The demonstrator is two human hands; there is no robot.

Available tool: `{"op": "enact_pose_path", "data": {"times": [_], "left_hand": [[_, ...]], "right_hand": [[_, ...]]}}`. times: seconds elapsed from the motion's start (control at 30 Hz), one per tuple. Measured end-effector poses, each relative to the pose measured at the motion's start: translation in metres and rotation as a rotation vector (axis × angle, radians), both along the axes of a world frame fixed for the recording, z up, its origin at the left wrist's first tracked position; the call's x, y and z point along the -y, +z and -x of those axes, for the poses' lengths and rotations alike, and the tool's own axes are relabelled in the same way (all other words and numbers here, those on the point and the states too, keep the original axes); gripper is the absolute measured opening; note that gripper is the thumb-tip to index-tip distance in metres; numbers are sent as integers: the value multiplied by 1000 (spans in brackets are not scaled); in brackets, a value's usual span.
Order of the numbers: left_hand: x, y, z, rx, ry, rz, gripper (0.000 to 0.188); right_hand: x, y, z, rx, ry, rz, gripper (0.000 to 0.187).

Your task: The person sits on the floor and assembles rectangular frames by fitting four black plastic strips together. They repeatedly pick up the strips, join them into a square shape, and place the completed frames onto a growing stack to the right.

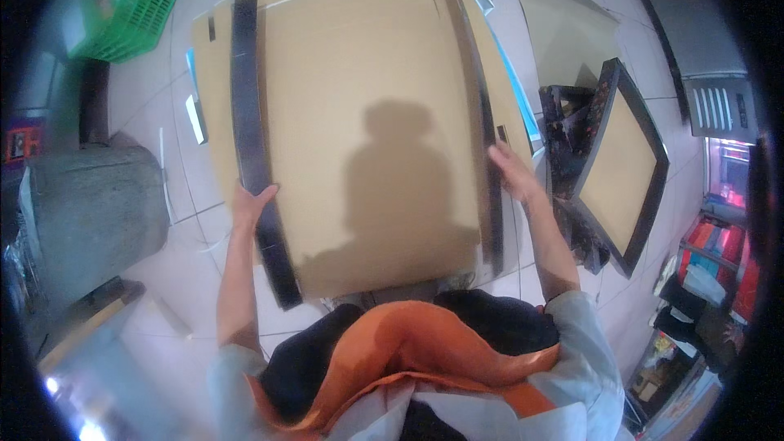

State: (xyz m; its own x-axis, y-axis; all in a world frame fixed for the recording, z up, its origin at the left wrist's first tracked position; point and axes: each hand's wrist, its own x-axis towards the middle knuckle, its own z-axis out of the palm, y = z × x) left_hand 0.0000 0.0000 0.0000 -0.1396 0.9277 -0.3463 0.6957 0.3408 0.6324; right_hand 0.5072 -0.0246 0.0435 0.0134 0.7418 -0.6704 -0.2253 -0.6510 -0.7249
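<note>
In front of me lies a large tan cardboard panel [367,57], with my shadow falling across it. A long dark strip [248,90] runs down its left side, and another dark strip [483,106] follows its right side. My left hand [251,201] grips the left strip near its lower part, thumb on top and the other fingers mostly hidden at the outer edge. Across from it, my right hand [512,171] holds the right strip from outside, its fingertips against the strip's edge. More cardboard [214,57] lies beneath, sticking out on both sides.
A dark-framed panel [625,171] leans over a dark stand [563,114] at the right. Behind it stands a tan sheet [563,24]. A green crate [151,8] is at the far left, above a grey covered block [98,216]. Shelves with goods [710,257] line the right.
</note>
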Motion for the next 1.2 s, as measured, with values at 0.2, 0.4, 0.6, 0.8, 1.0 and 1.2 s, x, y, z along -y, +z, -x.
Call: {"op": "enact_pose_path", "data": {"times": [0.2, 0.4, 0.6, 0.8, 1.0, 1.2], "left_hand": [[24, 5, -37, -537, 12, 19, 50], [63, 33, -58, -518, -472, -289, 54], [76, 39, 23, -214, -1044, -31, 50], [73, 70, 3, -481, -1214, 95, 75], [79, 41, 32, -329, -1144, 165, 71], [77, 43, 46, -228, -1041, 170, 62]], "right_hand": [[2, -34, 19, 1082, 427, -261, 42], [12, -29, 19, 1332, 355, -379, 57], [32, -38, 1, 1356, 460, -774, 59], [75, -14, -31, 1052, 828, -778, 38], [120, -6, -70, 1199, 1228, -562, 71], [123, -25, -76, 1288, 1305, -638, 86]]}}
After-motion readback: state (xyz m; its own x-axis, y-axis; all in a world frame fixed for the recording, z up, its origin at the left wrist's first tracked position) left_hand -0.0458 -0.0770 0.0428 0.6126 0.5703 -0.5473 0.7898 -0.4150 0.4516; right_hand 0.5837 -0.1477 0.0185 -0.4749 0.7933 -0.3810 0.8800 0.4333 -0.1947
